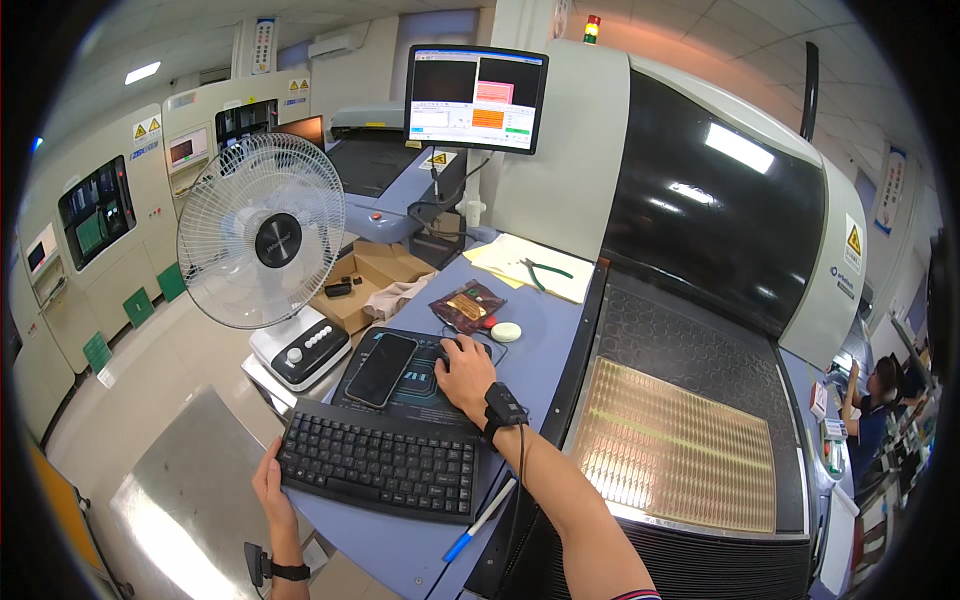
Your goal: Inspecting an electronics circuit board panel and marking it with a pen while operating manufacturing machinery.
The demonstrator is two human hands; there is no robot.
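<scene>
My left hand (270,490) is at the left end of a black keyboard (380,462), its fingers closed against that edge. The keyboard lies at a slant on the blue-grey work surface. My right hand (466,378) curves over a dark mouse (443,354), mostly hidden under the palm and fingers. Beneath it is a black patterned mouse pad (425,388). A black smartphone (382,370), its screen dark, rests on the pad left of my right hand. A blue-and-white marker (480,520) lies right of the keyboard, near my right forearm.
A white fan (278,240) stands at the left, by an open cardboard box (375,262). Beyond the mouse are a dark pouch (468,305), a pale round object (507,332) and green-handled pliers (548,270). A monitor (476,98) rises behind; a gold patterned panel (680,445) lies on the machine at right.
</scene>
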